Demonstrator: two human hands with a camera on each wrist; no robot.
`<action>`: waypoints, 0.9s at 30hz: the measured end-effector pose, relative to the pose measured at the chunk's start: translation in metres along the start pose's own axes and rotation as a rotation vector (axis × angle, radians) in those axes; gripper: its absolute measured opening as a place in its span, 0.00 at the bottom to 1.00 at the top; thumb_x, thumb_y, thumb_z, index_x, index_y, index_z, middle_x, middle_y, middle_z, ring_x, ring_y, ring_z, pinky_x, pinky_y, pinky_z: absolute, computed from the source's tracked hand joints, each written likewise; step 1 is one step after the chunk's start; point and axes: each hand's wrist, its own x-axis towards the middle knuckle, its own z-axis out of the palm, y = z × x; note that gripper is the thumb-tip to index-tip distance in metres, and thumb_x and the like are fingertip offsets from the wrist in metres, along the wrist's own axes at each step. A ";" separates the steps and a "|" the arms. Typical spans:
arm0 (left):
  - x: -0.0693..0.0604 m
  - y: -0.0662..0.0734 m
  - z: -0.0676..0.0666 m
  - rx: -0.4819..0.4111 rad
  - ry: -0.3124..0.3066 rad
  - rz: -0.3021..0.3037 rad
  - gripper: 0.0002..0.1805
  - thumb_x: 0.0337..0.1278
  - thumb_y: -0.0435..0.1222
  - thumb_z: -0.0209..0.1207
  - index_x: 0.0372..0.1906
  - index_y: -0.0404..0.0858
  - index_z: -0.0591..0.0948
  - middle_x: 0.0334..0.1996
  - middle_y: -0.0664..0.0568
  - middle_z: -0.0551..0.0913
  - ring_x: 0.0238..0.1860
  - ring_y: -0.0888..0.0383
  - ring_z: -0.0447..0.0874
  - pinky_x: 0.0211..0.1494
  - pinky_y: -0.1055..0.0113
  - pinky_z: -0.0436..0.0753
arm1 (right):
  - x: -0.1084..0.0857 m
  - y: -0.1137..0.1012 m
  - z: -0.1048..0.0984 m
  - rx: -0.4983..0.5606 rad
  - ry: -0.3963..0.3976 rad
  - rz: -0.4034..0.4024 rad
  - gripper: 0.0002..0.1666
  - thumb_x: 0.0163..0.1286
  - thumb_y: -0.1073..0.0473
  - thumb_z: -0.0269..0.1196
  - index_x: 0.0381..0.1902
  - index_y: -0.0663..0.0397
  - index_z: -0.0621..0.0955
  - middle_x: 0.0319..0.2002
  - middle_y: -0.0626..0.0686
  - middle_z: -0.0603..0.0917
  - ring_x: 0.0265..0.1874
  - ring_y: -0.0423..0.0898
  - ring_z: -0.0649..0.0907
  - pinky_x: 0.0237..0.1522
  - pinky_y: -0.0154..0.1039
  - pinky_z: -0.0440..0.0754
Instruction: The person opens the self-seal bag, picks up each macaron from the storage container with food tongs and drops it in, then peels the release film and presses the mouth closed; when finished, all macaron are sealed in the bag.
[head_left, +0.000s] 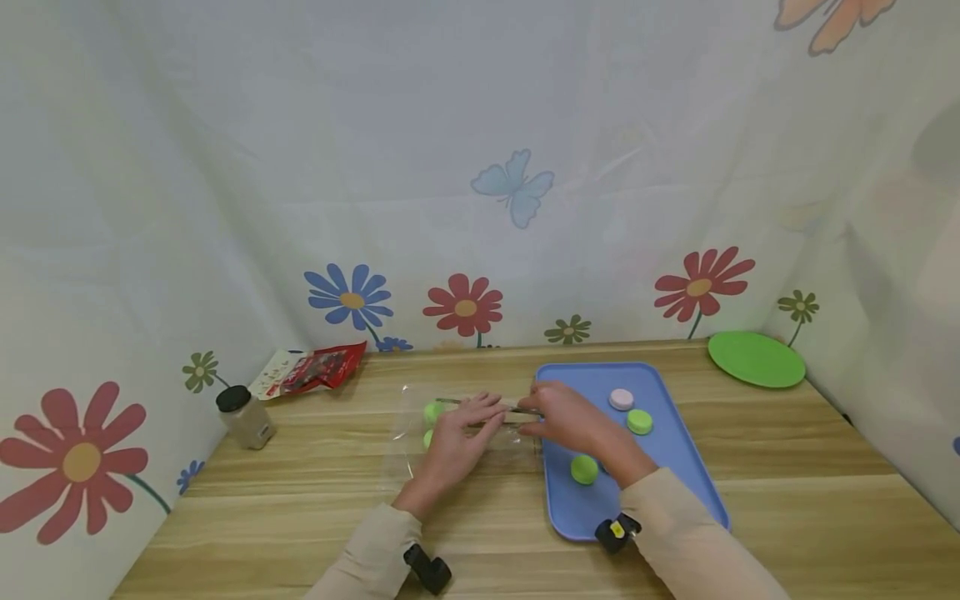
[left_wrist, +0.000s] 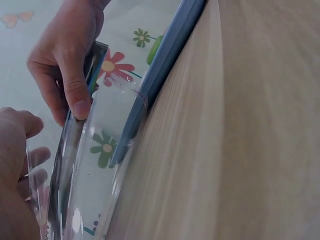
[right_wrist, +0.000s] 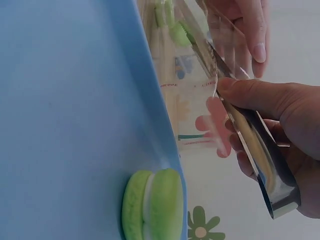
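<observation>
My right hand grips metal tongs, their tips inside a clear plastic bag in the right wrist view. Green macarons lie in the bag by the tong tips. Over the bag and tongs is my left hand, fingers extended, touching the plastic. In the left wrist view the right hand pinches the tongs beside the bag's clear film. A blue tray stands under my right forearm, holding a pink macaron and green macarons.
A green plate lies at the back right of the table. Toward the back left are a red snack packet and a jar with a black lid. A flowered curtain hangs behind the table.
</observation>
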 end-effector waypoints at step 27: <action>0.003 -0.007 -0.003 0.013 0.020 -0.062 0.12 0.67 0.37 0.63 0.52 0.39 0.87 0.58 0.46 0.82 0.67 0.51 0.72 0.76 0.51 0.57 | -0.104 0.066 -0.085 0.080 -0.015 0.165 0.17 0.58 0.57 0.76 0.42 0.62 0.89 0.26 0.43 0.76 0.26 0.41 0.72 0.25 0.33 0.71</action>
